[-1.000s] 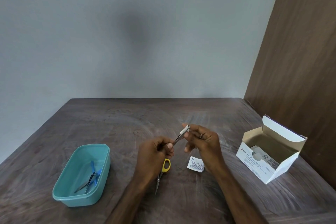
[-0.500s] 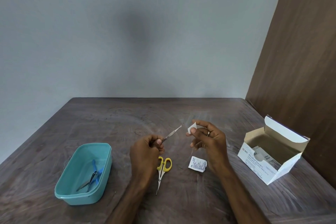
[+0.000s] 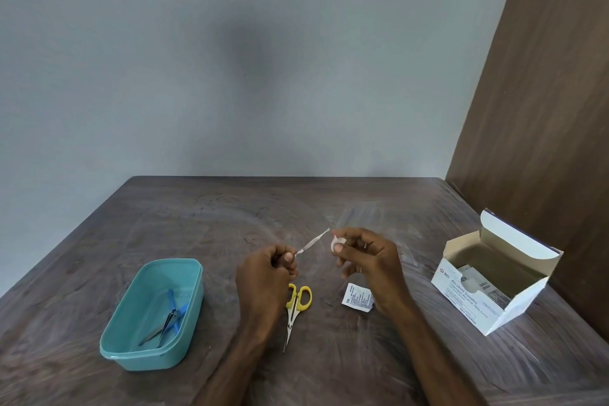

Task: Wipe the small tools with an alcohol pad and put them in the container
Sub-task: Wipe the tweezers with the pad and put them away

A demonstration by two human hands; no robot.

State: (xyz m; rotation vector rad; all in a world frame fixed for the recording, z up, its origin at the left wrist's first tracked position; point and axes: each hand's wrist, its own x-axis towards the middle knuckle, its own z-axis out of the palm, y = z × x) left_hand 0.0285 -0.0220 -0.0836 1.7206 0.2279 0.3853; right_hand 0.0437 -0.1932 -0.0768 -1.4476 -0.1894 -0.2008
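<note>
- The left hand (image 3: 265, 269) was curled tight round the near end of the slim metal tool (image 3: 313, 241), so that end stayed buried in the fist and only the far stretch poked up and to the right.
- The right hand (image 3: 369, 257) pinched the white alcohol pad (image 3: 336, 242) at its fingertips, just beside the tool's tip; whether pad and metal touched, I could not tell.
- The yellow-handled scissors (image 3: 296, 305) lay on the table, one loop partly lost behind the left wrist.
- The torn wrapper (image 3: 357, 298) sat close under the right hand, its print too small to read.
- In the teal container (image 3: 125, 339), off to the left, lay a blue-handled tool (image 3: 174, 310) crossed with a metal one, hard to sort apart.
- The swab box (image 3: 474, 301) stood open at the right, contents in shadow.
- Dark scuffed wooden table (image 3: 197, 217), plain grey wall behind, brown panel (image 3: 543, 109) on the right.
</note>
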